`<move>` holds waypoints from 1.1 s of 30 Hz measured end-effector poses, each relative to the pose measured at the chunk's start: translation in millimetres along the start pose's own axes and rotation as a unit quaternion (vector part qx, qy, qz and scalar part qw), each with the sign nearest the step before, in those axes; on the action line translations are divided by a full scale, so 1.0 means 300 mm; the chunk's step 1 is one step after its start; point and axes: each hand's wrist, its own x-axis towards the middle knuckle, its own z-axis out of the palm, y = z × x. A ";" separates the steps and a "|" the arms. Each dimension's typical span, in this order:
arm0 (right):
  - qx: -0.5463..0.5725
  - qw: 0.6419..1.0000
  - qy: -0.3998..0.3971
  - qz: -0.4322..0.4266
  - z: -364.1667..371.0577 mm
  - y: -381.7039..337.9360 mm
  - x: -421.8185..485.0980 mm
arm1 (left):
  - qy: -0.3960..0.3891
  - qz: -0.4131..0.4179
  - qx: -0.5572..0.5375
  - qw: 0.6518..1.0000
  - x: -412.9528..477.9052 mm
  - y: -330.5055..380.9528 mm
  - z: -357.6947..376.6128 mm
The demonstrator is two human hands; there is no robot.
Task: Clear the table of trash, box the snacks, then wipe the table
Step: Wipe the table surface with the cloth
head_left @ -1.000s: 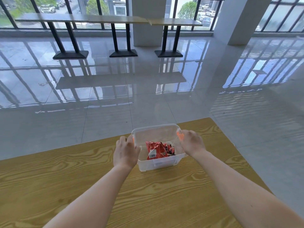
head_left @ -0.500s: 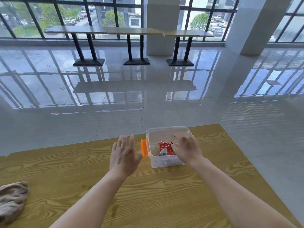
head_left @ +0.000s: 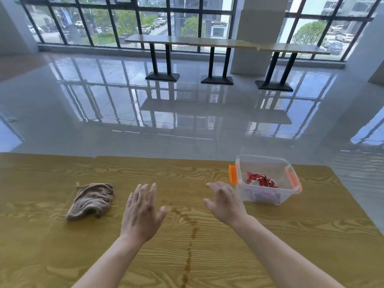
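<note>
Clear plastic box (head_left: 261, 196), soft cloth rag (head_left: 91, 201), glossy wood-grain table (head_left: 311, 235).

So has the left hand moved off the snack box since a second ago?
Yes. The left hand has left the clear snack box and now hovers open, nearer the brown cloth.

The box (head_left: 268, 196) wall blurs the red snack packets (head_left: 260, 179).

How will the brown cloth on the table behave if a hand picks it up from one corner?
The brown cloth lies crumpled in soft folds, so it will probably hang limp, not keep its shape. It looks thin, so likely light. On the smooth wooden table it may slide or bunch if pushed rather than lifted.
</note>
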 end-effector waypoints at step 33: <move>-0.114 0.985 -0.093 -0.093 0.930 -0.886 0.252 | -0.086 -0.032 0.047 0.995 -0.346 -0.950 0.267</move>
